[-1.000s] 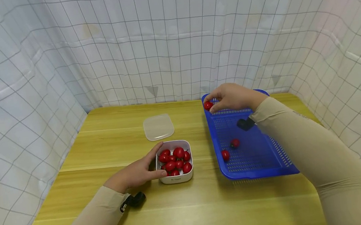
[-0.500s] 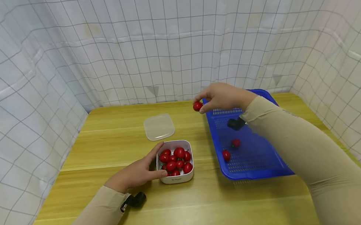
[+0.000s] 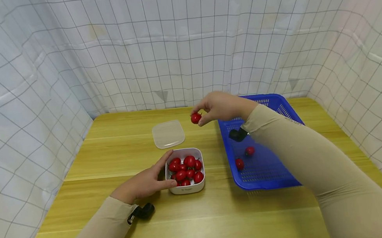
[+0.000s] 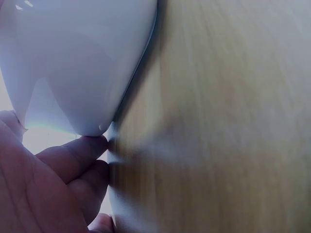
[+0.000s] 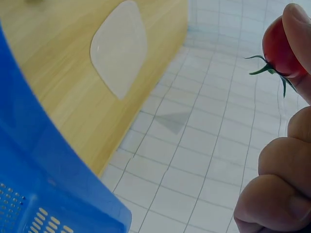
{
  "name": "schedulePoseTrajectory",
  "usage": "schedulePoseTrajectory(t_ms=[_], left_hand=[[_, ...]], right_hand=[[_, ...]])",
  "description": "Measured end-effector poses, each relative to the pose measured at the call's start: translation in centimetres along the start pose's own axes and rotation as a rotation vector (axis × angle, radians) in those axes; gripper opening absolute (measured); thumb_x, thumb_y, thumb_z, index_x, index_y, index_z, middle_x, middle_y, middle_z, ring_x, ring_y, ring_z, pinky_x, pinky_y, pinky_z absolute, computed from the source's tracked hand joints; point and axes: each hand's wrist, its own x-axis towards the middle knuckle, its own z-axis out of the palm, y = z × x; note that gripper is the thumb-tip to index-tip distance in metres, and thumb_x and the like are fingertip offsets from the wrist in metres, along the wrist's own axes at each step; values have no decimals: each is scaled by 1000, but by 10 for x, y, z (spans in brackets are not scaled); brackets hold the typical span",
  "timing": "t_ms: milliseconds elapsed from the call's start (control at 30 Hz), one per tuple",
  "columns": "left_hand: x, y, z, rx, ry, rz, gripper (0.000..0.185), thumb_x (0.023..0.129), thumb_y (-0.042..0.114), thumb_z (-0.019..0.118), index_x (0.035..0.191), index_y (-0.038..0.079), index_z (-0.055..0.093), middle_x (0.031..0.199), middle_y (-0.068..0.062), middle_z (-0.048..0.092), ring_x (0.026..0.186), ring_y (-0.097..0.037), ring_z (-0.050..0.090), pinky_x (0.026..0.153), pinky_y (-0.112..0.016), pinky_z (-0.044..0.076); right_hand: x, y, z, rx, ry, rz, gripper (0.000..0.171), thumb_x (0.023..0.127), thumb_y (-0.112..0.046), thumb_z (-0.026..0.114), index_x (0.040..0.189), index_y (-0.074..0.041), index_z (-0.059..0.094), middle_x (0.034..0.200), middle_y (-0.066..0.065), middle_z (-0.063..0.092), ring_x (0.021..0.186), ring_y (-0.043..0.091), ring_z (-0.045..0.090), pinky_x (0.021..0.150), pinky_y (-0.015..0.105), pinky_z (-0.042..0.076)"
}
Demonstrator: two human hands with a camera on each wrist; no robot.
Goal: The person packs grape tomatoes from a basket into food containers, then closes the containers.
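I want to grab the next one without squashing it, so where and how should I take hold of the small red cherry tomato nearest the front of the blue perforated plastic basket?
Probably pinch the front cherry tomato lightly across its round middle, coming straight down from above. It lies loose on the blue basket floor, apart from the other tomato, and the raised rim blocks a side approach.

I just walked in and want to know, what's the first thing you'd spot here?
A small red cherry tomato pinched in the right hand, held in the air above the yellow wooden table, between the blue plastic basket and the clear square lid. Next, the white square tub full of red cherry tomatoes near the middle of the table, with the left hand resting against its side.
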Motion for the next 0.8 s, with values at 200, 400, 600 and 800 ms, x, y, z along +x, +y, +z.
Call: schedulePoseTrajectory(t_ms=[200, 400, 600, 800], left_hand=[[0, 1, -1, -13, -9, 1, 105, 98, 49, 72, 171, 25, 0, 175, -20, 15, 158, -50, 23, 125, -68, 24], [0, 1, -1, -14, -10, -1, 105, 98, 50, 72, 171, 25, 0, 175, -20, 15, 158, -50, 24, 125, -69, 24], [0, 0, -2, -21, -16, -11, 106, 98, 50, 72, 171, 27, -1, 175, -20, 15, 158, -50, 24, 124, -69, 24], [0, -1, -2, -22, -20, -14, 105, 98, 50, 71, 171, 28, -1, 176, -20, 14, 158, -49, 23, 125, -69, 23]], right_hand=[[9, -10, 9, 0, -37, -31, 38, 94, -34, 81, 130, -25, 75, 76, -3, 51, 72, 16, 46, 64, 30, 35], [14, -20, 17, 11, -81, -73, 35, 95, -33, 81, 129, -24, 75, 79, -5, 55, 72, 15, 47, 63, 29, 36], [17, -28, 25, -2, -125, -147, 31, 96, -31, 79, 126, -22, 76, 86, -5, 61, 74, 14, 49, 65, 28, 39], [20, -35, 28, -62, -144, -179, 31, 98, -34, 77, 127, -24, 75, 82, -7, 58, 71, 12, 48, 64, 27, 38]])
